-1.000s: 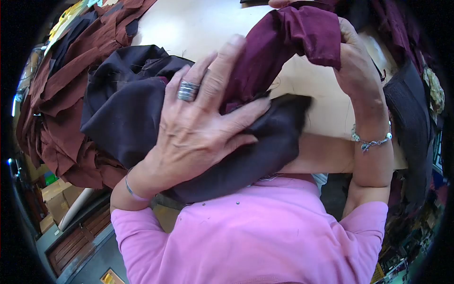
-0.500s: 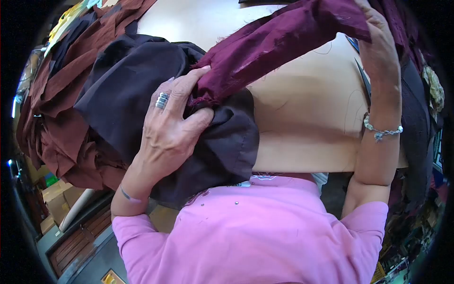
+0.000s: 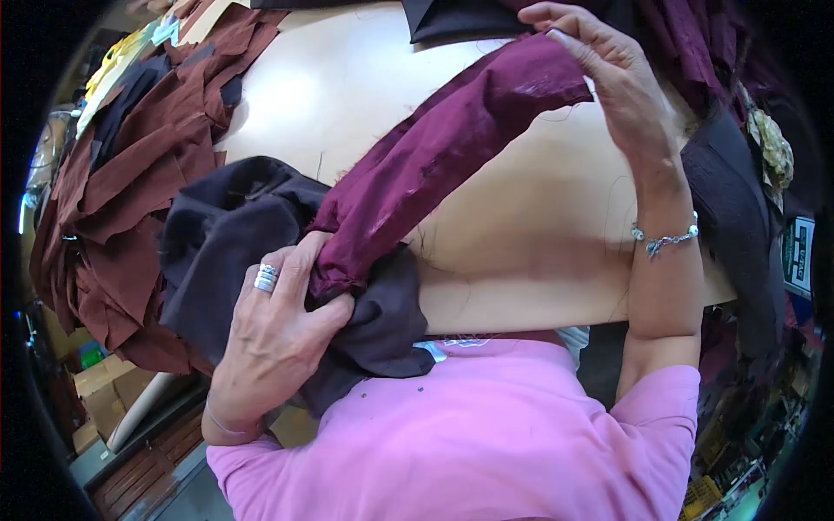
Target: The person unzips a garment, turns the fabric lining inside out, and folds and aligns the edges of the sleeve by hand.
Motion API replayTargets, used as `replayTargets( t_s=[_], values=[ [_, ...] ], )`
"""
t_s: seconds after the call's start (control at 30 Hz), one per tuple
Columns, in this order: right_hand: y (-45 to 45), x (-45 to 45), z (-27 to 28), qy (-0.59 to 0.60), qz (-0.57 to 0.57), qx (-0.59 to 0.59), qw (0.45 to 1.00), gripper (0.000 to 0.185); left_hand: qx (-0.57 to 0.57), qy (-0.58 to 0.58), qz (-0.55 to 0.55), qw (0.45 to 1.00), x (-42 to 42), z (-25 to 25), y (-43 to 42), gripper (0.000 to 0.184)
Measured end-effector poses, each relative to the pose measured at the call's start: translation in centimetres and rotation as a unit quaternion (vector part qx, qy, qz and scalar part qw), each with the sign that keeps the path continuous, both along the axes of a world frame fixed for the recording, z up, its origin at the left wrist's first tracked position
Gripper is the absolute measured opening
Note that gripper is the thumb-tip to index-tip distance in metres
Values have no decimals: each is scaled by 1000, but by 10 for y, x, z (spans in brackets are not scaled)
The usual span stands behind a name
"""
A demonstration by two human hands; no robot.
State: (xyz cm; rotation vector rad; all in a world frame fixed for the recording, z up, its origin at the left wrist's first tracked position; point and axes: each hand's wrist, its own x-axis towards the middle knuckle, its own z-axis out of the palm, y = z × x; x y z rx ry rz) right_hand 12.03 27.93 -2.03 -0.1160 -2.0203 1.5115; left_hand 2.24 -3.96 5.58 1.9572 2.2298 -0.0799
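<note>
A long maroon fabric piece (image 3: 434, 156) stretches diagonally over the pale tabletop, its edges frayed. My left hand (image 3: 282, 321), with silver rings, grips its lower end, where it meets a bunched dark cloth (image 3: 226, 252). That dark cloth lies under and around my left hand and hangs over the table's front edge. At the upper right, my right hand (image 3: 608, 74) pinches the other end of the maroon piece between thumb and fingers. A bracelet circles my right wrist.
Brown fabric pieces (image 3: 148, 182) are heaped at the left. Dark cloth (image 3: 738, 200) hangs at the right edge, near more maroon fabric (image 3: 695, 43). Another dark piece (image 3: 460, 22) lies at the table's far side. Cardboard boxes (image 3: 117, 391) stand below left.
The maroon piece has been drawn out from its earlier folded shape. My left hand has moved down and left and closed on its end. The dark cloth has shifted left.
</note>
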Motion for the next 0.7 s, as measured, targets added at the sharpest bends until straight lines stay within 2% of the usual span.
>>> replayTargets(
  t_s=[0.1,0.13,0.17,0.23,0.33,0.43,0.47,0.57,0.67,0.7],
  values=[
    [-7,3,2,-15,132,-200,971,21,-9,-127,-11,992,-14,20,9,40],
    [-10,3,4,-5,127,-192,973,21,14,-206,-6,979,-25,20,11,60],
    [-15,2,4,4,122,-185,975,21,75,-288,17,955,-29,18,22,63],
    [-21,3,4,14,123,-176,977,21,150,-99,25,983,-33,16,42,68],
    [-28,5,8,14,116,-169,979,19,163,-309,91,933,-31,0,82,70],
    [-30,10,16,-18,74,-145,986,18,74,-429,103,894,-25,-14,110,73],
    [-30,9,16,-4,55,-118,991,16,82,-487,119,861,-19,-16,114,73],
    [-23,11,18,-32,9,-98,995,14,164,-415,45,894,-18,-38,114,70],
    [-19,8,9,-56,-51,28,997,13,162,-399,55,901,-14,-43,104,65],
    [-21,7,9,-53,-41,16,998,13,156,-400,59,901,-15,-43,101,64]
  ],
)
